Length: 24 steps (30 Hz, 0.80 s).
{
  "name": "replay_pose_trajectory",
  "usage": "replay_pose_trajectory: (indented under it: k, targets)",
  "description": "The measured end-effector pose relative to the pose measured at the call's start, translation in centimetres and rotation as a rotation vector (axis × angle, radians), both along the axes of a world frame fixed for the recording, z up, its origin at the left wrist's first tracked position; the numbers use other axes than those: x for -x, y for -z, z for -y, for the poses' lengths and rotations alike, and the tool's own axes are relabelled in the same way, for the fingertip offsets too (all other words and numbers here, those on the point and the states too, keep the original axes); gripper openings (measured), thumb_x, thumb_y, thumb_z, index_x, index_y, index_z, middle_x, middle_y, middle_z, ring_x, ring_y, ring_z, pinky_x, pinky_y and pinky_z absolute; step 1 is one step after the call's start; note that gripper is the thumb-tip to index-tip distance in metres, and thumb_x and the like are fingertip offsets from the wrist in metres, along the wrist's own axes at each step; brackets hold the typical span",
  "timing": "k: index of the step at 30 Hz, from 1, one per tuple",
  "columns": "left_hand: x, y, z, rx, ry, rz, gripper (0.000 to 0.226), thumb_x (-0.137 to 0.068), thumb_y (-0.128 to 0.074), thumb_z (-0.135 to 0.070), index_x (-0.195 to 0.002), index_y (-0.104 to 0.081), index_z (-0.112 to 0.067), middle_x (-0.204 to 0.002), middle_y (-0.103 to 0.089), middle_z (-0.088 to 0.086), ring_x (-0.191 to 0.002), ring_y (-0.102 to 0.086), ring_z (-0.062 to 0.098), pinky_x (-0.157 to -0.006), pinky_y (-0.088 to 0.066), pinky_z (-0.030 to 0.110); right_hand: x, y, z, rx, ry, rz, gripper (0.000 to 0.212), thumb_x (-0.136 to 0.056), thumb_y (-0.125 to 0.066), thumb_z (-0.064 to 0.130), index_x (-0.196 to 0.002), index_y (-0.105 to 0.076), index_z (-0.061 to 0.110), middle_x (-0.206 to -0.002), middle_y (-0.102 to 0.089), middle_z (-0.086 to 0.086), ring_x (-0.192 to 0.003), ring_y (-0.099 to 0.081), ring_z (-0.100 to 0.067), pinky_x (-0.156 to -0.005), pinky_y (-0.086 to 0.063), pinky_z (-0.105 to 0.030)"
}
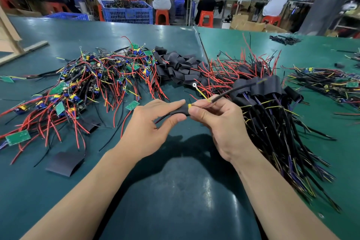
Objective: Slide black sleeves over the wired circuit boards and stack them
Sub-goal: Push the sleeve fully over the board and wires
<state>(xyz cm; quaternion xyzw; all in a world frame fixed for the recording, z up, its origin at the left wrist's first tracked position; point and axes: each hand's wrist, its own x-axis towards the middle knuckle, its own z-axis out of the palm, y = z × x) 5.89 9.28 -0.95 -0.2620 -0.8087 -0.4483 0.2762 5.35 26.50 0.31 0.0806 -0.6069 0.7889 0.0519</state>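
My left hand pinches a black sleeve between thumb and fingers above the green table. My right hand pinches the bundle of wires that comes out of the sleeve's right end: black, red and a yellow one with a ring terminal. The board inside the sleeve is hidden. A pile of bare wired circuit boards lies to the left. Loose black sleeves are heaped behind my hands. Sleeved boards are stacked at the right, wires fanned toward me.
Two flat black sleeves lie loose at the near left. More wired boards lie at the far right. A table seam runs back from the sleeve heap. Beyond the table stand blue crates, red stools and seated people.
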Motion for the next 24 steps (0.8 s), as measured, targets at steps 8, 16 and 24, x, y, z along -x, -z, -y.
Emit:
replay_pose_trajectory:
  k: [8,16,24]
  targets:
    - [0.1,0.0,0.0,0.06,-0.035,-0.104,0.036,-0.084,-0.07,-0.025,-0.114,-0.071,-0.004,-0.098,-0.073,-0.002,-0.085,-0.065,0.018,-0.087,-0.051,0.031,-0.2,-0.4,0.0,0.029,0.008,-0.016,0.007,-0.078,-0.076,0.011,-0.075,-0.08,0.015,-0.08,-0.075,-0.001,-0.077,-0.067,-0.01,-0.072,-0.054,-0.02]
    - [0.5,0.3,0.0,0.168,-0.139,-0.271,0.035,-0.079,-0.076,-0.026,-0.106,-0.074,-0.004,-0.101,-0.073,-0.003,-0.089,-0.064,0.017,-0.085,-0.047,0.041,-0.7,-0.5,0.7,0.095,0.004,0.131,0.005,-0.069,-0.078,0.015,-0.074,-0.08,0.014,-0.084,-0.076,-0.003,-0.079,-0.069,-0.013,-0.07,-0.055,-0.022]
    - [0.1,-0.2,0.1,0.129,-0.13,-0.237,0.034,-0.077,-0.078,-0.022,-0.104,-0.074,-0.003,-0.099,-0.074,0.0,-0.083,-0.066,0.021,-0.081,-0.05,0.049,-0.7,-0.7,0.4,0.079,-0.047,0.071,0.014,-0.086,-0.068,0.004,-0.082,-0.068,0.018,-0.081,-0.073,-0.004,-0.08,-0.07,-0.016,-0.064,-0.055,-0.027]
